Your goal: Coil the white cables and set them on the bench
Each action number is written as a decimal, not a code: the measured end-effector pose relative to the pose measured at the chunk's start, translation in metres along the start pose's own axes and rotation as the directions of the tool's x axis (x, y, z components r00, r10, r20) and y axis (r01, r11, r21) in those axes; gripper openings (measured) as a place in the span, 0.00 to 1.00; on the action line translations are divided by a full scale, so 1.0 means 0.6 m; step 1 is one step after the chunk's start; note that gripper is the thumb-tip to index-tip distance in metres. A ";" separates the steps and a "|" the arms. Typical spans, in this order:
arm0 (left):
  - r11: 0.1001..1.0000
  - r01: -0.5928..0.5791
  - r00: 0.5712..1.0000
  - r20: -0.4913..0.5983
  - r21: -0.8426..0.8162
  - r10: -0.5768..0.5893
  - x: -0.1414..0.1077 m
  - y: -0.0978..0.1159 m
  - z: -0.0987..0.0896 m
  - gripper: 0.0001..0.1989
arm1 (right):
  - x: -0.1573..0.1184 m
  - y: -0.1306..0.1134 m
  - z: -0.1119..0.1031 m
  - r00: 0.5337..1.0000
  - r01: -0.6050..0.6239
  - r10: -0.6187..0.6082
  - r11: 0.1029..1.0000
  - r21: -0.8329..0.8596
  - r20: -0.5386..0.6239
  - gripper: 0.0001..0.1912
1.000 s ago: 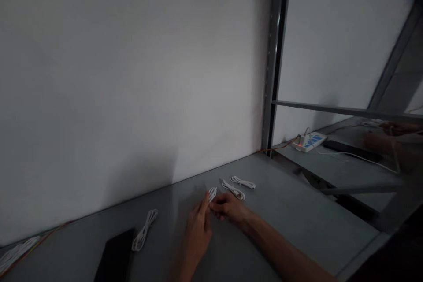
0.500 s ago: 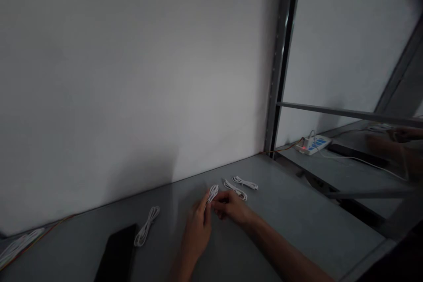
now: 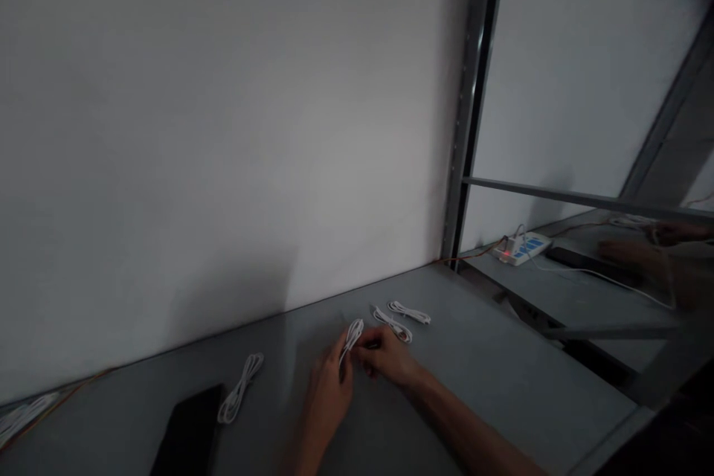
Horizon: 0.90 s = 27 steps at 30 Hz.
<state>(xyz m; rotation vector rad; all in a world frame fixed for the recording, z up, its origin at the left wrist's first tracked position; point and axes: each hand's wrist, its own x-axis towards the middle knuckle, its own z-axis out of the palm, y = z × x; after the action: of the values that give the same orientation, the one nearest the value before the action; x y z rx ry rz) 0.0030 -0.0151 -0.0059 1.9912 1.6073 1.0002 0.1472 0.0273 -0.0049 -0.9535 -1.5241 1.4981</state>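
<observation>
From here I can't make out any lettering, brand, number or sign anywhere. The white power strip [image 3: 523, 248] over on the right shows blue patches [image 3: 529, 246] along its top and a small red glow [image 3: 506, 253] near one end, but no words or figures on it are readable from this spot.
</observation>
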 end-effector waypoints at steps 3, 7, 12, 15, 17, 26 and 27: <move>0.996 -0.047 0.998 -0.033 0.069 0.050 0.002 -0.002 -0.001 0.21 | -0.001 0.000 0.002 0.999 0.011 -0.011 1.000 -0.009 -0.044 0.09; 0.980 -0.078 0.996 -0.020 0.184 0.083 0.002 -0.003 0.003 0.22 | -0.002 0.001 0.010 0.995 -0.008 0.012 0.999 0.042 -0.096 0.08; 0.974 -0.121 0.985 -0.098 0.193 0.142 -0.002 -0.006 0.018 0.23 | -0.002 0.002 0.017 0.992 -0.056 0.067 0.992 0.109 -0.105 0.08; 0.970 -0.137 0.973 -0.157 0.202 0.171 -0.005 -0.011 0.026 0.24 | -0.001 0.004 0.017 0.995 -0.073 0.079 0.992 0.106 -0.058 0.10; 0.962 -0.163 0.964 -0.173 0.219 0.203 -0.006 -0.015 0.029 0.24 | 0.000 0.006 0.017 0.996 -0.086 0.089 0.988 0.131 -0.023 0.12; 0.921 -0.263 0.912 -0.238 0.287 0.335 -0.005 -0.030 0.039 0.23 | -0.001 0.013 0.010 0.986 -0.169 0.165 0.959 0.226 0.037 0.13; 0.918 -0.267 0.909 -0.239 0.292 0.340 -0.004 -0.030 0.040 0.23 | -0.001 0.014 0.009 0.985 -0.172 0.167 0.952 0.254 0.042 0.12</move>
<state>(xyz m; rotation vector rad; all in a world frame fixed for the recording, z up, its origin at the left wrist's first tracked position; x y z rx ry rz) 0.0079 -0.0096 -0.0351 2.4234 1.6704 1.3077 0.1427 0.0248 -0.0133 -0.9351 -1.2471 1.7824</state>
